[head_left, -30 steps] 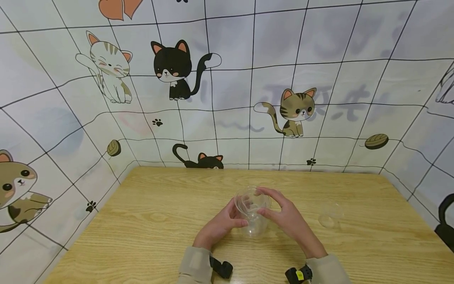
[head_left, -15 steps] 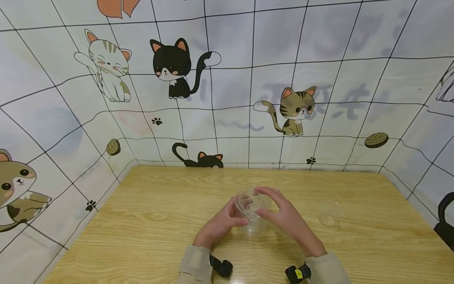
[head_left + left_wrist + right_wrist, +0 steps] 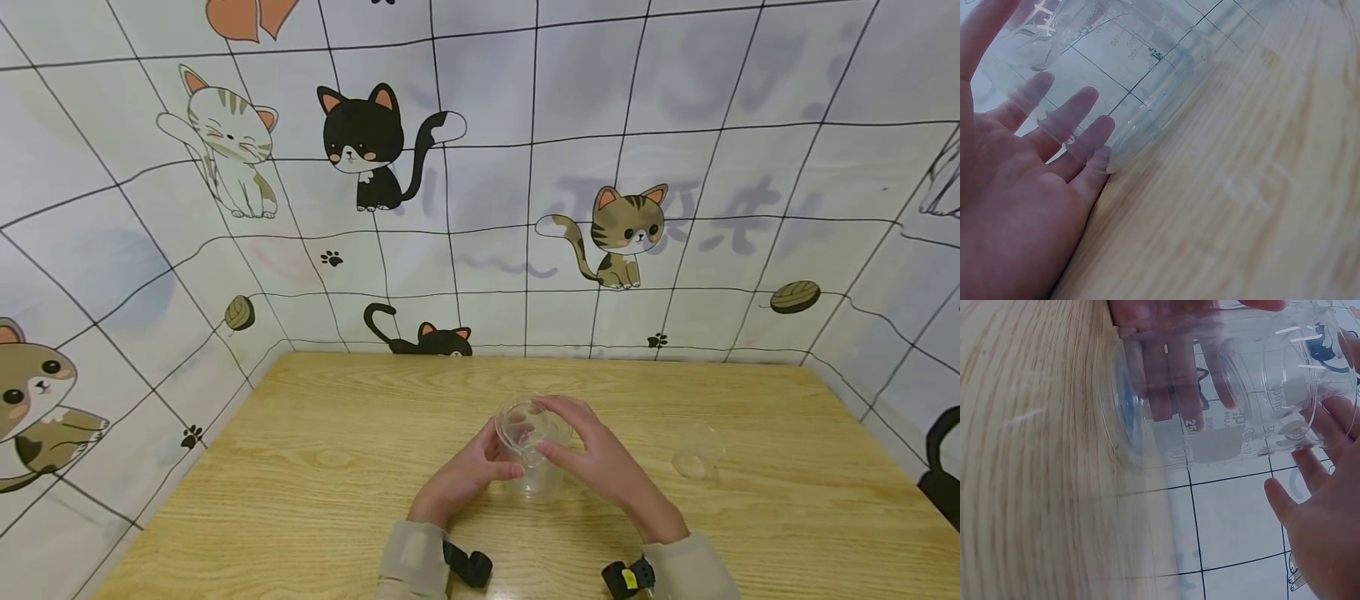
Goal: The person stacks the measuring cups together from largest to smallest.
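Observation:
A clear glass beaker point(image 3: 536, 483) with a printed scale stands upright on the wooden table. My left hand point(image 3: 467, 468) holds its left side, thumb in front and fingers spread round the wall, as the left wrist view shows on the beaker point(image 3: 1141, 94). Inside its mouth sits a smaller clear beaker point(image 3: 1290, 394), its base partway down the larger one. My right hand point(image 3: 603, 454) pinches the smaller beaker near the rim, between thumb and forefinger. The other right fingers lie behind the glass, partly hidden in the head view.
Another small transparent vessel point(image 3: 696, 465) stands on the table point(image 3: 337, 433) to the right; its outline is faint. A cloth with printed cats point(image 3: 495, 267) hangs behind the table and at both sides. A black strap-like object point(image 3: 943, 471) shows at the right edge.
My right hand has shifted slightly left with the smaller beaker, over the larger beaker's mouth. My left hand and the larger beaker have stayed in place.

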